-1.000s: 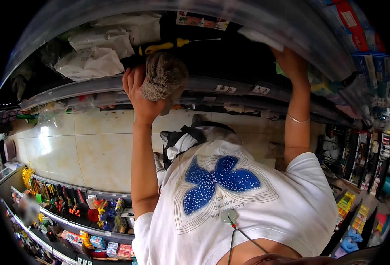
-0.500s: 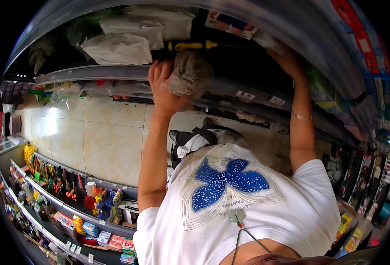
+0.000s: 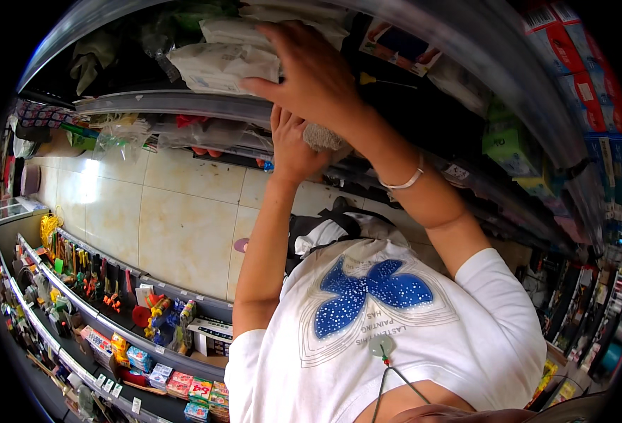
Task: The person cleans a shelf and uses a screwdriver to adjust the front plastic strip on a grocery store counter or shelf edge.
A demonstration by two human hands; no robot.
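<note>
My left hand (image 3: 295, 146) is at the front edge of the dark shelf, its fingers closed around a bunched grey cloth (image 3: 323, 137) that is mostly covered by my right forearm. My right hand (image 3: 312, 74) reaches across above it, thumb and fingers spread, with nothing seen in its grasp. Under and beside those fingers lie white soft packages (image 3: 219, 67); whether the fingertips touch them I cannot tell. A yellow-handled screwdriver (image 3: 367, 78) lies on the shelf, its handle partly hidden behind my right arm.
A clear shelf lip (image 3: 177, 103) runs along the front. To the right are a picture-printed packet (image 3: 397, 46), a clear bag (image 3: 459, 84), green boxes (image 3: 506, 144) and hanging red-and-blue packs (image 3: 582, 99). Behind me, across the tiled floor (image 3: 184, 218), stands another stocked shelf (image 3: 124, 317).
My right hand has swung left from the clear bag to the white packages, crossing over my left hand. The left hand still grips the cloth, and the view has shifted slightly.
</note>
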